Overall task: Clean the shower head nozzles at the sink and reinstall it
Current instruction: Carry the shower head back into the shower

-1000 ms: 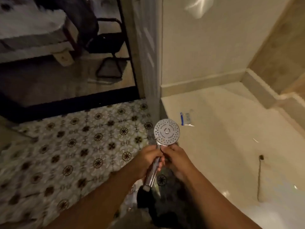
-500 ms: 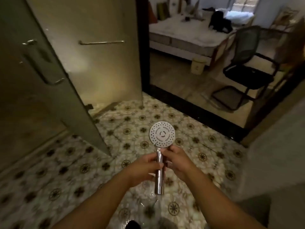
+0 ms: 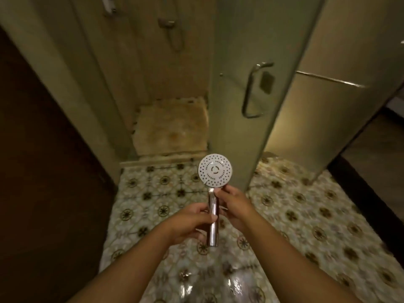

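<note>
Got the round white-faced chrome shower head [image 3: 215, 170] upright over the patterned floor tiles [image 3: 306, 215]; my left hand [image 3: 190, 221] wraps the slick handle, my right hand [image 3: 235, 202] pinches near the neck; feels light, probably hollow; grip the handle, not the face.

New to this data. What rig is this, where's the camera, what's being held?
No machine here: a person's bare hands, filmed by one wide-angle camera worn on the head, looking forward and down. The left hand grips the shower head by its chrome handle; the right hand pinches it just below the round nozzle face, which faces the camera. Underneath is a patterned tile floor; ahead stand a shower stall and its glass door.
</note>
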Motion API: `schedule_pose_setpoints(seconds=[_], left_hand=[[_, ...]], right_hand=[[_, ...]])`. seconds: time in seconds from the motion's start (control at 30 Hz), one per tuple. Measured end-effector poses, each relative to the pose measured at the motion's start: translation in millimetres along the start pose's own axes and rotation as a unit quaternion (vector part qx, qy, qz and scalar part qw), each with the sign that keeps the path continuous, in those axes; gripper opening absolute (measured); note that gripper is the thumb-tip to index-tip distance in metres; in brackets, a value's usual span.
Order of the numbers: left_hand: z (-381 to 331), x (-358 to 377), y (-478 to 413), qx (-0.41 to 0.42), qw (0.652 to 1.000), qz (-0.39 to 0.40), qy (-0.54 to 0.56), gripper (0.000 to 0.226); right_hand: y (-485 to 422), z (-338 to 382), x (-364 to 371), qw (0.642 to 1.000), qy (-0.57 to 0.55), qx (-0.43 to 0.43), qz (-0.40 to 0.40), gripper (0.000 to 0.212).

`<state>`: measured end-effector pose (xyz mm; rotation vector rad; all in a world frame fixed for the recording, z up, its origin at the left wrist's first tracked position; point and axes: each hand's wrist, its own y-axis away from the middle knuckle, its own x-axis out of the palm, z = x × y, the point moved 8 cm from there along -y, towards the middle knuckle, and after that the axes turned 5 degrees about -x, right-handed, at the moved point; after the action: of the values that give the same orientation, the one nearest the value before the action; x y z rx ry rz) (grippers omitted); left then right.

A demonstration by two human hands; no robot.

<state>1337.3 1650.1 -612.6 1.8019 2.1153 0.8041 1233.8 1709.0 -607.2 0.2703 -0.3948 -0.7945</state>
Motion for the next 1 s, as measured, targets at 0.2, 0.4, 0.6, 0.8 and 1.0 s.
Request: schedule_pose_setpoints(seconds=[0.2, 0.4, 0.6, 0.8, 1.0], left_hand=[[-38, -87, -15, 0.042, 0.992, -0.099, 0.064, 0.029], [-102, -160, -67, 0.071, 0.979, -0.166, 0.095, 0.029], [-167, -226, -123, 0.06, 0.976, -0.174, 0.113, 0.018], [-211, -288, -174, 0.065, 0.976, -0.17, 0.123, 0.027], [-248, -373, -238, 0.069, 0.972, -0.181, 0.131, 0.013]], right_hand=[[-91, 19, 74, 0.996, 0.005, 0.02, 0.091, 0.013], [-196, 56, 107, 0.989, 0.024, 0.037, 0.142, 0.01], [-295, 102, 130, 0.981, 0.057, 0.05, 0.18, 0.008], [-386, 125, 152, 0.979, 0.084, 0.064, 0.173, 0.014], [-492, 143, 188, 0.982, 0.073, 0.062, 0.161, 0.015]])
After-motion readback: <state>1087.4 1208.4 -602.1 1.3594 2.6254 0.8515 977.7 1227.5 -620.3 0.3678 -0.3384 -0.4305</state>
